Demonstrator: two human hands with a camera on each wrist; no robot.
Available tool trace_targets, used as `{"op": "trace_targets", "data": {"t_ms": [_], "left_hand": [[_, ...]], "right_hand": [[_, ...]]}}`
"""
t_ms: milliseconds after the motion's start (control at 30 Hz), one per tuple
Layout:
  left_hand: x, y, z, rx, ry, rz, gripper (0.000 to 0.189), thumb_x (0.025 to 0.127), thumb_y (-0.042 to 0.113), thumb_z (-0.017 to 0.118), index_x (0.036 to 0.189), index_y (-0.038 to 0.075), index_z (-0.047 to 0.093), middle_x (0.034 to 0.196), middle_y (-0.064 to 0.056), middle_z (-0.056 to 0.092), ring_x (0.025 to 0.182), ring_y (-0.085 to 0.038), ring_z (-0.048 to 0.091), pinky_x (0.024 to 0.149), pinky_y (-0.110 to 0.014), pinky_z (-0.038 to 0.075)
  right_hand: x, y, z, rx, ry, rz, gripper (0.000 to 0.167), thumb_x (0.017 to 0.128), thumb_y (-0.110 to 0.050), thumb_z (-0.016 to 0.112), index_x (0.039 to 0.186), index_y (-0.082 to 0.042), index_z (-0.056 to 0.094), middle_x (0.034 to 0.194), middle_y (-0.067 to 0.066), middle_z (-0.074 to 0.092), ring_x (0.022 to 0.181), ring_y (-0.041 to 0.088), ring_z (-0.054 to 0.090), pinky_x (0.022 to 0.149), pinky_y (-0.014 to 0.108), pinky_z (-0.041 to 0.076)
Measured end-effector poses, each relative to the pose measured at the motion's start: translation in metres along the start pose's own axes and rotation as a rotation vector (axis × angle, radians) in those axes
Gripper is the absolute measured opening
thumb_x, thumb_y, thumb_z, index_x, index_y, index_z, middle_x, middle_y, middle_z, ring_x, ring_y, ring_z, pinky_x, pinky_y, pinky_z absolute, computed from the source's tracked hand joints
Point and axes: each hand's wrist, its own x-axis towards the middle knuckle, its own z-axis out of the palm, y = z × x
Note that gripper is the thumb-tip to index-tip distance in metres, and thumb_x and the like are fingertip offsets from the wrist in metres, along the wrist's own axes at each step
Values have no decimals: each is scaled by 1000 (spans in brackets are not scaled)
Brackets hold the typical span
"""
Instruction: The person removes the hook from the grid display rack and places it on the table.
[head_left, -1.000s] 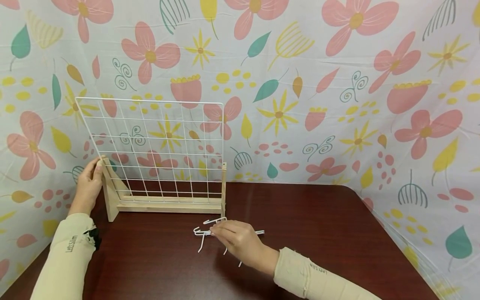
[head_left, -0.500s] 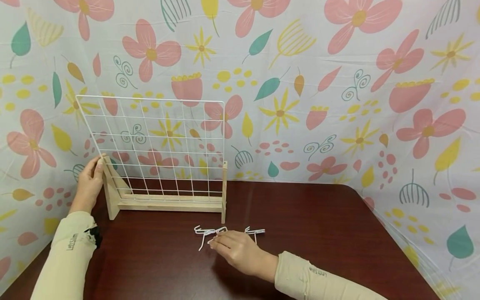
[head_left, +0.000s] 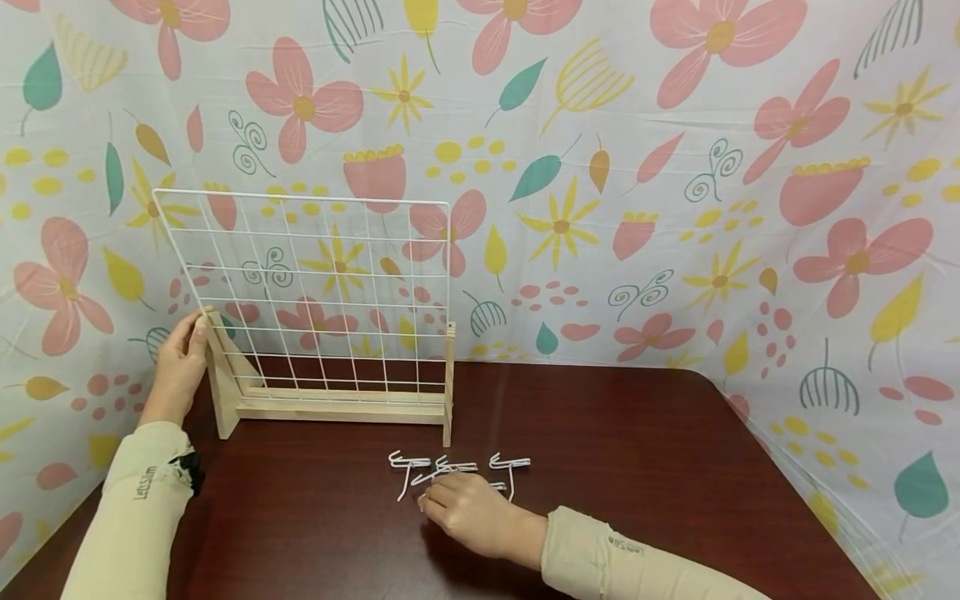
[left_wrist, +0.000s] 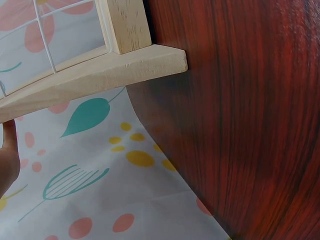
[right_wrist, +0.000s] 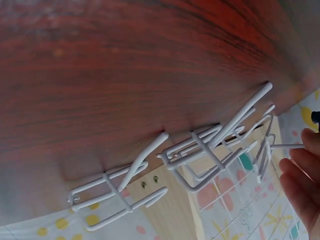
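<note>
My left hand grips the left upright of a wooden stand that bears a white wire grid panel. In the left wrist view, part of that hand shows at the left edge against the wood. My right hand pinches a white wire hook in front of the stand, hiding much of it. The right wrist view shows its stem running to the fingertips of the hand. More white wire hooks lie close by: a left one, a middle one and a right one.
The dark reddish-brown table carries the stand and the loose hooks. A floral cloth hangs behind and along the sides of the table. Another hook seems partly covered by my right hand.
My right hand has lowered slightly toward the near side with the hook, away from the loose hooks, so more of them show. The left hand stays on the stand.
</note>
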Motion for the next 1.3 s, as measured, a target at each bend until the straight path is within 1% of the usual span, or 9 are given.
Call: {"op": "trace_targets", "data": {"t_ms": [167,300,433,533,733,867,933,1167,1300], "left_hand": [[1,0,0,9,3,-15,53,105,33,34,148,4,34,146,-10,39,125,0,36,98,-6,30],[1,-1,1,-4,12,-15,52,104,33,35,148,6,36,143,-2,42,124,1,36,99,-7,31],[1,-2,2,-24,14,-6,50,104,34,36,148,10,39,139,5,44,124,1,37,98,-7,31],[1,-2,2,-18,12,-8,50,104,33,36,148,9,38,140,3,43,124,1,37,98,-6,31],[1,0,2,-3,20,-12,51,104,32,35,148,6,37,142,-2,43,123,0,38,96,-6,32],[0,-2,2,-15,25,3,49,104,32,36,147,9,39,139,4,44,122,2,38,96,-5,32],[1,-1,2,-13,27,-2,49,104,31,36,147,8,39,140,2,44,123,1,38,96,-5,32],[3,-3,2,3,26,-25,50,105,29,36,148,4,36,142,-4,42,122,1,38,95,-5,33],[4,-5,2,0,26,-17,48,105,29,36,147,6,38,142,-4,43,121,1,39,94,-5,33]], "right_hand": [[2,-3,1,-8,-77,7,8,83,-13,59,81,-15,66,75,-8,58,72,7,56,64,19,46],[4,-4,1,-24,-105,3,8,82,-14,59,77,-17,64,74,-9,58,71,6,56,63,19,46],[5,-6,0,-32,-122,-1,7,82,-16,60,80,-18,66,77,-10,60,75,6,58,71,18,48],[4,-8,0,-34,-145,6,9,84,-18,60,85,-18,69,80,-10,63,80,6,59,78,19,49],[2,-14,-3,39,-201,76,11,89,-24,66,94,-17,74,96,-6,69,92,8,64,88,22,49],[0,-18,-2,143,-173,168,6,87,-22,71,90,-17,73,101,-2,69,96,13,65,87,21,50],[0,-20,-1,174,-159,202,5,85,-21,73,88,-17,73,101,-1,69,96,15,66,86,22,51],[3,-23,-2,170,-209,249,4,84,-19,73,87,-16,73,102,1,69,98,19,66,88,25,51],[4,-24,-1,106,-242,230,5,85,-22,72,87,-18,74,103,0,69,100,19,66,89,26,50]]}}
